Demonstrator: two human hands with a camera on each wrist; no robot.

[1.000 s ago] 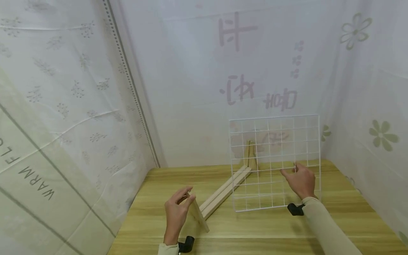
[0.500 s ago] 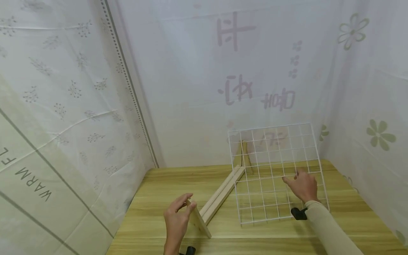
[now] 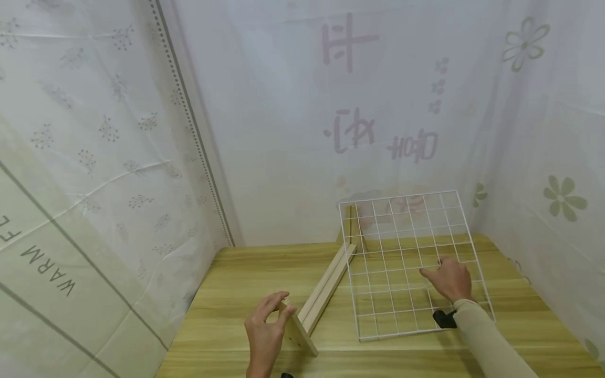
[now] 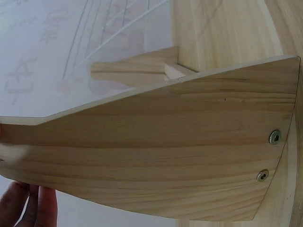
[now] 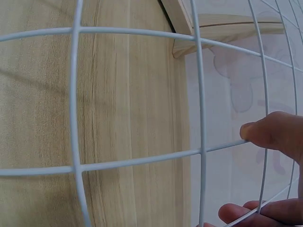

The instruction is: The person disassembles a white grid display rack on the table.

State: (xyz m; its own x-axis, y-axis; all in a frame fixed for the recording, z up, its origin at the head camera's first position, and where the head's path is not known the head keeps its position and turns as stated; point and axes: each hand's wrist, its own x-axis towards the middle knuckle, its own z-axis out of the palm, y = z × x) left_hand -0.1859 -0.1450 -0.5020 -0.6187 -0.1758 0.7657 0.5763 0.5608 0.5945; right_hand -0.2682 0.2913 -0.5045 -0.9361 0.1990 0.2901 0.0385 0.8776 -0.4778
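A pale wooden frame stands slantwise on the table. Two long bars (image 3: 328, 286) lie side by side between its near end panel (image 3: 302, 334) and its far end panel (image 3: 350, 226). My left hand (image 3: 266, 332) pinches the near panel's upper tip between thumb and fingers. The left wrist view shows that panel's tapered face with two metal bolts (image 4: 275, 137). My right hand (image 3: 451, 281) holds a white wire grid (image 5: 202, 150), its thumb (image 5: 270, 131) over a wire and its fingers below. Tilted, the grid overlaps the far panel in the head view; whether they touch I cannot tell.
A wood-grain table (image 3: 236, 294) lies beneath everything. Printed white curtains (image 3: 279, 131) hang behind the table's back edge and along both sides. Black camera mounts (image 3: 444, 318) sit at the wrists.
The wire grid has come down and tilted back, its lower edge nearer me. The wooden frame has turned slightly, its far end shifting left. Both hands keep their grips.
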